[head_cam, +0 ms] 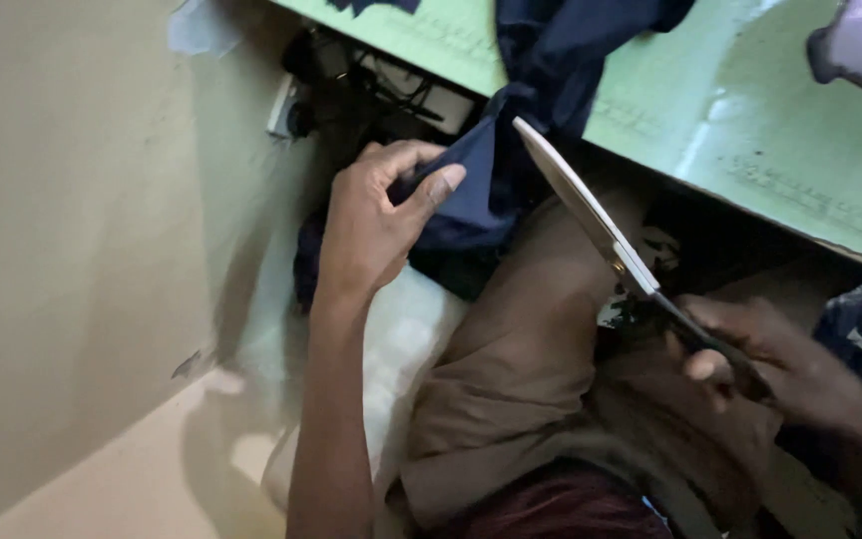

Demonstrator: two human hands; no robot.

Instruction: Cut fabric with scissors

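Brown trousers (pixel 521 379) over the person's lap fill the near part of the view, with a white cushion (pixel 401 349) beside them. Just above the lap, the right hand (pixel 770 369) is closed around the dark handles of a pair of large scissors (pixel 601 235), whose long pale blades angle up toward the table edge. Farther out, the left hand (pixel 376 220) pinches a fold of navy cloth (pixel 481 190) between thumb and fingers, pulling it down and away from the blade tips. That cloth hangs off the green table (pixel 770 150), the rest bunched on top. To cut cleanly, I judge the left hand should keep the fabric taut and its fingers well clear of the tips, while the blades meet the cloth squarely at the held edge. Cables and a socket (pixel 286 105) sit in shadow beyond.
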